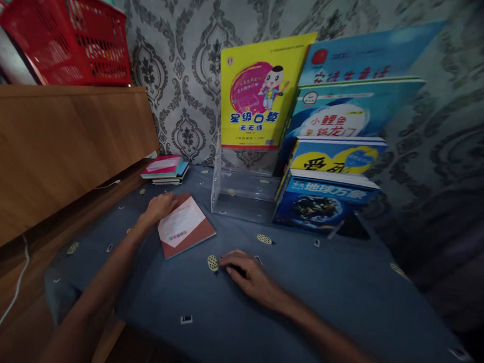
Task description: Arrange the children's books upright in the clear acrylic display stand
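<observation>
A thin brown book [184, 227] with a pale printed panel lies flat on the dark blue tablecloth. At its upper left corner my left hand [160, 207] has its fingers closed on the edge; the fingertips are partly hidden. To the right of this book, my right hand [248, 275] rests on the cloth with loosely bent fingers, thumb apart, holding nothing. Behind stands a clear stepped book rack [244, 204]. A yellow book [260, 91] stands on its upper left part. Several books fill the right side, among them a dark blue one [312, 206] with an Earth picture in front.
A small stack of books [166, 168] lies at the table's back left. Beyond it is a wooden cabinet [71, 136] bearing a red plastic basket [70, 37]. A white cable [22, 277] hangs at the left. Patterned wallpaper covers the wall behind.
</observation>
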`<move>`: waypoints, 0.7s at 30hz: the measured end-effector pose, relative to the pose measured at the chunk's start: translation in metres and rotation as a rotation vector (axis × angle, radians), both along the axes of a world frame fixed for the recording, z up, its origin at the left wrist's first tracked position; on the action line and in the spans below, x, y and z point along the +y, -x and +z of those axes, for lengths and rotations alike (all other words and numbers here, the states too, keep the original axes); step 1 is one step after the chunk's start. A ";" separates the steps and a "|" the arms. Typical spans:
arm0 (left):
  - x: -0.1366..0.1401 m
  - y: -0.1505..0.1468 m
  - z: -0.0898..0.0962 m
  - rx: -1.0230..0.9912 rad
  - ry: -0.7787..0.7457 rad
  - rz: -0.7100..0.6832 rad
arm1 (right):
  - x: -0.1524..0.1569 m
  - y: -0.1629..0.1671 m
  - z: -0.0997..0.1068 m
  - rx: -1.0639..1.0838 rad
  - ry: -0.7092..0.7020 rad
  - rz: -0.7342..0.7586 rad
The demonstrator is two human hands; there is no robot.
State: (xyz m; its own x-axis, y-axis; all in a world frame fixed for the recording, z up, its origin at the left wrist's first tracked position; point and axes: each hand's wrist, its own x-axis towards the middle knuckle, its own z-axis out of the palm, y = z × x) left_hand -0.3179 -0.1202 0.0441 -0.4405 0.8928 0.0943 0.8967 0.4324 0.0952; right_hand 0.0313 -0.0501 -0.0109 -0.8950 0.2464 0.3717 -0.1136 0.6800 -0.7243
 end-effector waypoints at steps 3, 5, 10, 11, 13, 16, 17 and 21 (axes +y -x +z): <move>-0.008 -0.001 -0.018 0.045 -0.018 0.055 | -0.001 0.000 0.000 0.025 -0.044 0.004; -0.015 -0.008 -0.028 0.077 -0.028 0.085 | -0.002 0.001 -0.001 0.036 -0.084 -0.007; -0.027 -0.029 -0.036 0.134 -0.028 0.122 | -0.008 -0.002 0.000 0.135 -0.234 -0.030; -0.030 -0.034 -0.035 0.140 -0.024 0.119 | -0.010 -0.004 0.001 0.157 -0.283 -0.018; -0.035 -0.046 -0.033 0.151 -0.013 0.101 | -0.016 -0.006 0.004 0.189 -0.390 0.028; -0.044 -0.072 -0.030 0.180 -0.003 0.061 | -0.027 -0.010 0.009 0.217 -0.523 0.108; -0.047 -0.082 -0.029 0.192 0.000 0.048 | -0.032 -0.012 0.011 0.223 -0.556 0.127; -0.055 -0.123 -0.023 0.231 0.037 -0.002 | -0.052 -0.023 0.019 0.181 -0.629 0.153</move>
